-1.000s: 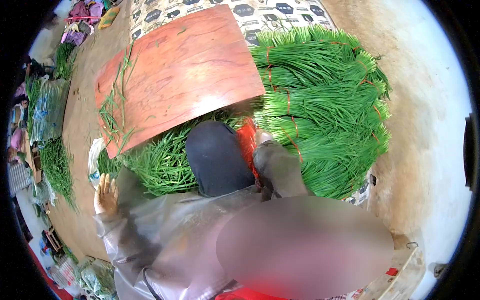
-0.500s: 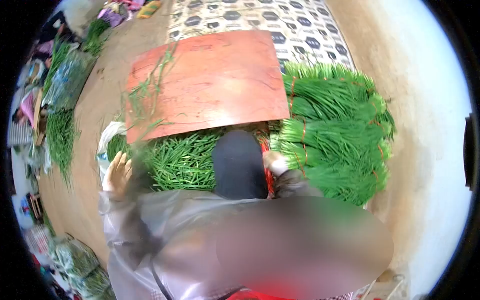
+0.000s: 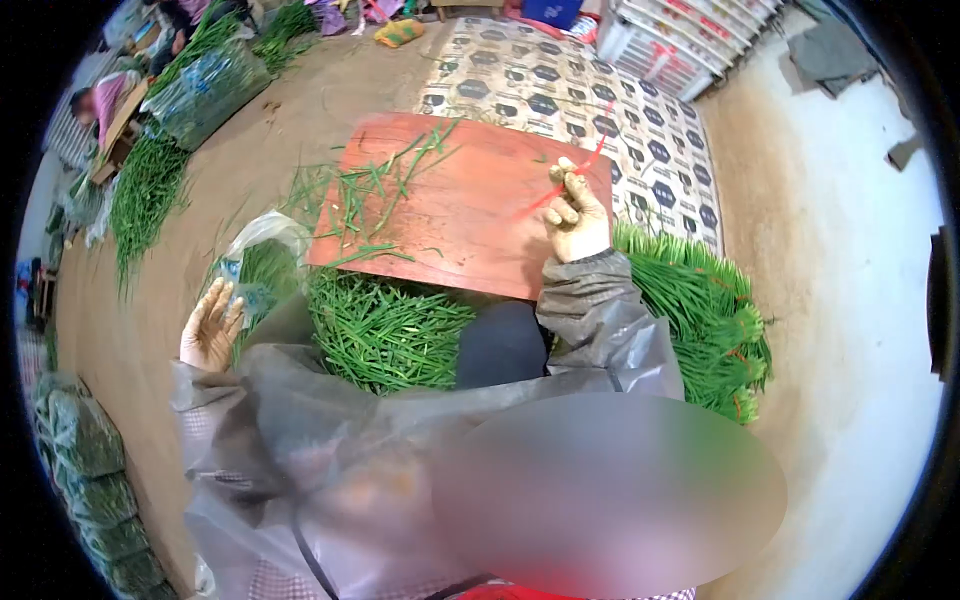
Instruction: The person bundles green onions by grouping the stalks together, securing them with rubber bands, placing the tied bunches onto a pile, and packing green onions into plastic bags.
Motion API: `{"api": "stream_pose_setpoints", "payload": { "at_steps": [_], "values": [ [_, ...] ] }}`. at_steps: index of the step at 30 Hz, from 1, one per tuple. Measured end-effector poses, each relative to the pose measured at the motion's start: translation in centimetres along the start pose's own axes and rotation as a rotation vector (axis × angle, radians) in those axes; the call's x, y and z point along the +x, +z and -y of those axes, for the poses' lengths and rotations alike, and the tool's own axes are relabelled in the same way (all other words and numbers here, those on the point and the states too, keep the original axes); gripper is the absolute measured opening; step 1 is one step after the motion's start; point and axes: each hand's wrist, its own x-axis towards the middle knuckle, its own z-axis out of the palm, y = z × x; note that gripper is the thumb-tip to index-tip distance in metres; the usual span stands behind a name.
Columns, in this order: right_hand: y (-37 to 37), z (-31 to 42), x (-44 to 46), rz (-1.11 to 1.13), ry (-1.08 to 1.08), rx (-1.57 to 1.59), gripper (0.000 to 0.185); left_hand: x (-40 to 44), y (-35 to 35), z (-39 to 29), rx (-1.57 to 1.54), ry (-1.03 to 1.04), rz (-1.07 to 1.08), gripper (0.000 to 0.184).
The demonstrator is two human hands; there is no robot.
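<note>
My right hand (image 3: 578, 220), in a pale glove, is raised over the right side of the reddish wooden board (image 3: 470, 215). Its fingers pinch a thin red tie (image 3: 597, 152) whose ends stick out on both sides. My left hand (image 3: 211, 330), also gloved, is held up on the left with its fingers spread and nothing in it. Just beside it is a white plastic bag (image 3: 272, 226) with green stalks inside. Loose green blades (image 3: 365, 190) lie across the board's left part. A heap of cut green stalks (image 3: 385, 335) sits between the board and my lap.
Tied green bundles (image 3: 690, 300) are stacked at my right, by the wall. Beyond the board lies a patterned sheet (image 3: 560, 90), with white crates (image 3: 670, 50) behind it. Packed bags (image 3: 90, 450) line the left side. Another person (image 3: 110, 100) sits at the far left.
My right hand has come up from beside my knee to above the board, bringing a red tie. My left hand stays open at the left. The camera view has shifted.
</note>
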Motion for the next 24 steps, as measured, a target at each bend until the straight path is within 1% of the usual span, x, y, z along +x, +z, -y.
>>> {"api": "stream_pose_setpoints", "payload": {
  "at_steps": [2,4,5,6,8,9,10,12,13,14,16,17,18,20,21,22,23,24],
  "values": [
    [-2.0,-2.2,2.1,0.013,0.043,-0.005,0.022,-1.1,-2.0,-0.6,-0.079,0.064,-0.053,0.052],
    [-4.5,-4.4,3.6,-0.244,-0.011,-0.112,0.022,-2.0,-2.3,-1.1,-0.074,0.049,-0.097,0.050],
    [-7.4,-5.1,4.3,-0.235,0.006,-0.097,0.023,-2.2,-3.3,-1.1,-0.103,0.048,-0.082,0.050],
    [-7.7,-5.2,4.4,-0.234,0.013,-0.103,0.023,-2.4,-3.8,-1.1,-0.133,0.048,-0.067,0.049],
    [-8.6,-5.4,4.6,-0.396,0.052,-0.054,0.023,-2.5,-4.7,-0.7,-0.135,0.047,-0.101,0.049],
    [-9.1,-5.2,4.8,-0.339,0.061,-0.054,0.021,-2.3,-5.1,-0.4,-0.133,0.045,-0.126,0.051],
    [-8.1,-5.0,4.7,-0.342,0.066,-0.058,0.021,-2.2,-5.3,-0.3,-0.130,0.043,-0.150,0.053],
    [-5.7,-4.2,4.5,-0.236,0.055,0.037,0.021,-1.9,-5.4,-0.1,-0.132,0.030,-0.152,0.053],
    [-5.5,-4.4,4.7,-0.187,-0.001,-0.020,0.020,-1.7,-5.4,0.0,-0.130,0.021,-0.150,0.052],
    [-5.7,-4.6,4.8,-0.189,0.002,-0.024,0.020,-1.6,-5.4,0.0,-0.134,0.020,-0.153,0.052],
    [-7.5,-5.7,4.9,-0.350,0.059,-0.133,0.021,-1.4,-5.9,0.2,-0.121,0.016,-0.141,0.050],
    [-10.0,-6.5,5.3,-0.358,0.058,-0.266,0.027,-1.4,-6.3,0.4,-0.125,0.017,-0.144,0.050],
    [-9.7,-6.2,4.9,-0.356,0.062,-0.272,0.027,-1.4,-6.9,0.6,-0.129,0.026,-0.121,0.050],
    [-8.5,-5.7,3.2,-0.476,0.336,-0.468,0.041,-1.7,-7.7,0.8,-0.137,0.032,-0.110,0.050],
    [-9.2,-5.1,3.0,-0.370,0.385,-0.608,0.051,-1.9,-7.9,0.8,-0.144,0.032,-0.160,0.050],
    [-8.8,-4.1,2.8,-0.377,0.530,-0.683,0.050,-2.1,-8.2,0.6,-0.150,0.035,-0.216,0.049],
    [-8.5,-3.7,2.5,-0.351,0.527,-0.767,0.044,-2.2,-8.9,0.7,-0.109,0.031,-0.250,0.049],
    [-5.7,-3.5,1.7,-0.342,0.504,-0.895,0.037,-2.5,-9.9,1.1,-0.065,0.038,-0.304,0.049]
  ]
}}
